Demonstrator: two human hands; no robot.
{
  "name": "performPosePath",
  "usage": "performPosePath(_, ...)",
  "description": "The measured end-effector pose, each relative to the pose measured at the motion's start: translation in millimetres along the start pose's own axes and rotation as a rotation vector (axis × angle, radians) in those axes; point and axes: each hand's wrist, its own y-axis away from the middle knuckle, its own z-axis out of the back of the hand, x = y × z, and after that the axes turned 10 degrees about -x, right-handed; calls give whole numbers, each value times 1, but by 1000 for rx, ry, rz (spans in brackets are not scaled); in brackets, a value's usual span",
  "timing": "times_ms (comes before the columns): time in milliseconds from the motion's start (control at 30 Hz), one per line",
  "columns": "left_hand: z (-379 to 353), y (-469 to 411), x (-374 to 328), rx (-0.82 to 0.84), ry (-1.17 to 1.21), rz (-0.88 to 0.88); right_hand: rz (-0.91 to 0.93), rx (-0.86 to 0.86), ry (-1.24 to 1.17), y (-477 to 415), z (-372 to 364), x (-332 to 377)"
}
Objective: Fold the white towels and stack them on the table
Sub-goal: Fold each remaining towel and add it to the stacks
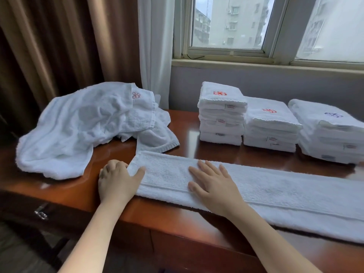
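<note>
A long towel (275, 194), white and folded lengthwise into a narrow strip, lies along the front edge of the dark red-brown table (183, 219) and runs out of view on the right.

Far left of the long towel hangs a brown curtain (49, 46). Below the long towel's left end, a metal drawer handle (41, 212) shows on the table's front.

Behind and to the left of the long towel sits a loose heap of unfolded white towels (78, 125). One corner of the heap touches the long towel's far left corner. A pale red embroidered emblem (136, 95) shows near the top of the heap; it has no readable letters.

The left hand (116, 180) grips the long towel's left end, with the thumb (139, 172) on top and the other fingers curled at the edge.

The right hand (212, 184) rests flat on the long towel, a little right of the left hand, its fingers (208, 166) straight and spread.

Behind the long towel's middle stands the first stack (220, 115) of folded white towels, the tallest, with a red emblem on top. Just right of it is the second stack (269, 127), lower, also with a red emblem. The third stack (327, 133) has a purple emblem.

Small white labels (230, 107) stick out of the stacks' folds; their print is too blurred to read.

Farther behind the long towel are a white sheer curtain (153, 46) and a window (232, 22).
</note>
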Motion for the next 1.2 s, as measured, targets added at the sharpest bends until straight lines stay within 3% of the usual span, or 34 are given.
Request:
performPosePath(167, 4, 2, 6, -34, 169, -12, -4, 0, -20, 1, -1, -1)
performPosePath(400, 24, 6, -18, -49, 777, 12, -44, -74, -166, 3, 2, 0)
performPosePath(467, 29, 7, -35, -11, 906, 60, -109, -99, -308, 4, 8, 1)
performPosePath(567, 40, 12, -71, 117, 1030, 44, -326, -77, -815, 4, 30, 2)
performPosePath(667, 48, 24, -115, 244, 1017, -94, -474, -60, -1167, 2, 56, -3)
performPosePath(767, 50, 45, -158, 362, 968, -229, -484, 12, -1454, 5, 82, -18)
performPosePath(900, 47, 72, -203, 601, 961, -393, -448, 24, -1596, 22, 111, -48)
performPosePath(1000, 44, 84, -230, 746, 1071, -335, -449, -39, -1643, 36, 118, -73)
performPosePath(1100, 34, 86, -243, 556, 1070, -347, -549, -144, -1549, 49, 121, -98)
performPosePath(1200, 16, 90, -242, 383, 752, -501, -630, -230, -1370, 64, 122, -116)
